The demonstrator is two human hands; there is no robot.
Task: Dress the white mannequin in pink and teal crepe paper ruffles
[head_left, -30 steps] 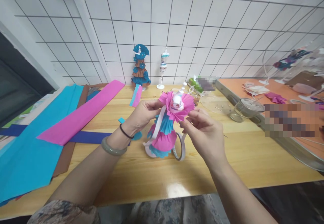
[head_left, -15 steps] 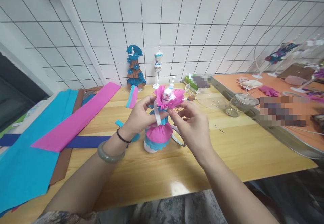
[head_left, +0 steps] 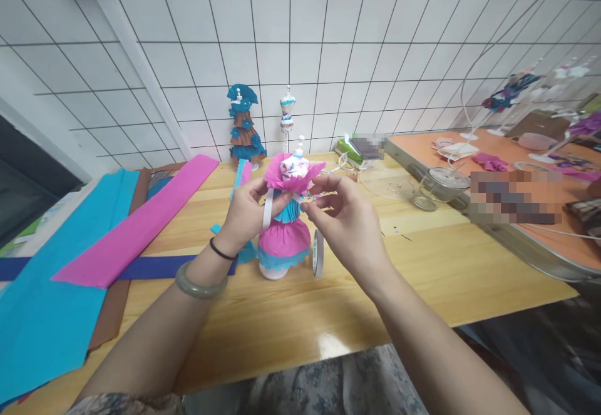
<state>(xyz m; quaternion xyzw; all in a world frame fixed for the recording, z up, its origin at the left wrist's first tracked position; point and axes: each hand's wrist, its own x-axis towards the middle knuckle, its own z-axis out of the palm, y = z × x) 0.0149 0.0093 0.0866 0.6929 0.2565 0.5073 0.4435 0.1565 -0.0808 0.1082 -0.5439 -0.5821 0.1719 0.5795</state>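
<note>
A miniature dress form (head_left: pixel 284 240) stands on the table in a tiered pink and blue crepe-paper skirt, with a ruffled pink collar (head_left: pixel 282 174) round its white top. My left hand (head_left: pixel 246 211) is closed round its waist under the collar. A white tape strip (head_left: pixel 268 208) hangs beside my left thumb and also shows across the waist. Thumb and fingers of my right hand (head_left: pixel 345 221) pinch at the strip on the waist's right side; the exact end is partly hidden. A roll of tape (head_left: pixel 318 253) stands on edge right of the skirt.
Crepe-paper sheets in blue (head_left: pixel 51 321), pink (head_left: pixel 141 221) and brown (head_left: pixel 110 315) lie at left. By the tiled wall stand a blue-brown dressed form (head_left: pixel 246 127) and a white form (head_left: pixel 287 111). A glass jar (head_left: pixel 441 186) sits at right beside an orange table (head_left: pixel 422 146).
My view has shifted slightly, and the dress form appears a little further left. The tape roll looks more edge-on. The white strip now shows across the waist, between both hands.
</note>
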